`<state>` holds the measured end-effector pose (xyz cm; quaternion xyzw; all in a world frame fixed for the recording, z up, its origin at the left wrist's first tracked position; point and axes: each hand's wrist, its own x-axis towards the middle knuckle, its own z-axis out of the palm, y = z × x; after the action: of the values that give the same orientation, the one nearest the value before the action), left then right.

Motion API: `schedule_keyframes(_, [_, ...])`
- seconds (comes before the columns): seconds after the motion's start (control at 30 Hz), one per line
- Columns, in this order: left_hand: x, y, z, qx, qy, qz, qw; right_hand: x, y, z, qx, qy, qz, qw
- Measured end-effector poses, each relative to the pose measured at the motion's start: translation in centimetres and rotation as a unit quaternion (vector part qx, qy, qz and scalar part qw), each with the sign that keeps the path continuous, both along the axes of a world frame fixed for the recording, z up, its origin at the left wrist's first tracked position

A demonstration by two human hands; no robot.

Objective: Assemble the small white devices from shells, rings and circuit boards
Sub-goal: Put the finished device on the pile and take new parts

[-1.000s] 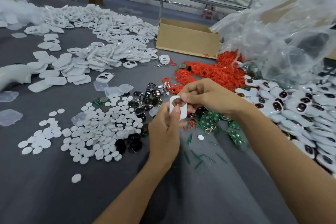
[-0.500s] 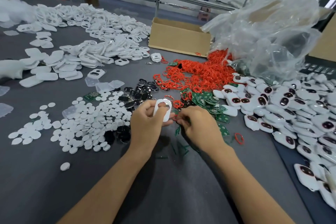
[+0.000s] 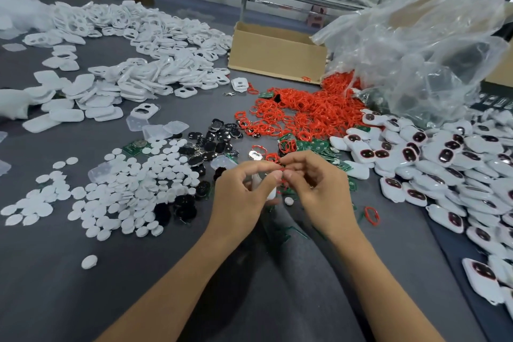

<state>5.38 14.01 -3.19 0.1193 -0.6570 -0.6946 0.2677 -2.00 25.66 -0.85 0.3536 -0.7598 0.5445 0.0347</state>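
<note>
My left hand [image 3: 244, 191] grips a small white shell [image 3: 270, 193], mostly hidden behind its fingers. My right hand [image 3: 316, 183] pinches a thin red ring [image 3: 281, 168] at the shell's top edge; both hands' fingertips meet there. A heap of red rings [image 3: 299, 111] lies just beyond, with green circuit boards [image 3: 316, 146] at its near edge. White shells [image 3: 155, 69] are piled at the far left. Assembled white devices [image 3: 433, 164] with dark windows cover the right side.
White round discs [image 3: 116, 191] and black parts [image 3: 213, 141] spread left of my hands on the grey table [image 3: 83, 300]. A cardboard box [image 3: 277, 53] and a crumpled clear plastic bag [image 3: 416, 44] stand at the back. A loose red ring [image 3: 372, 215] lies right of my right wrist.
My right hand left the shell, reached down to the parts by the table, and now brings a red ring up to the shell that my left hand kept holding.
</note>
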Motion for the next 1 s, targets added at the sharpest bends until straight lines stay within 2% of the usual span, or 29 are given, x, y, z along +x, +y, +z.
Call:
schedule_keyframes(0.17, [-0.04,-0.29,-0.05,-0.023,-0.006,0.046,0.999,0.44,-0.35,-0.02,-0.034,-0.020,-0.005,0.999])
schedule_keyframes(0.37, [0.15,-0.03,0.22,-0.045,-0.006,0.047,0.998,0.30,-0.19,-0.16,0.018,0.019,-0.007,1.000])
schedule_keyframes(0.43, [0.17,0.04,0.22,-0.047,-0.009,0.053,0.997,0.29,-0.14,-0.22,0.029,0.054,-0.010,0.998])
schedule_keyframes(0.57, [0.13,-0.30,0.03,-0.031,-0.013,0.067,0.997,0.27,-0.09,-0.49,0.090,0.214,-0.004,0.973])
schedule_keyframes(0.7, [0.10,-0.53,-0.16,-0.031,-0.023,0.044,0.998,0.18,0.11,-0.81,0.119,0.253,-0.035,0.960])
schedule_keyframes(0.83, [0.03,-0.42,-0.06,0.036,-0.021,0.003,0.999,0.09,0.24,-0.44,0.080,0.221,-0.079,0.969])
schedule_keyframes(1.0, [-0.20,-0.25,-0.16,0.035,-0.042,-0.006,0.998,0.57,-0.06,0.04,0.028,0.142,-0.075,0.987])
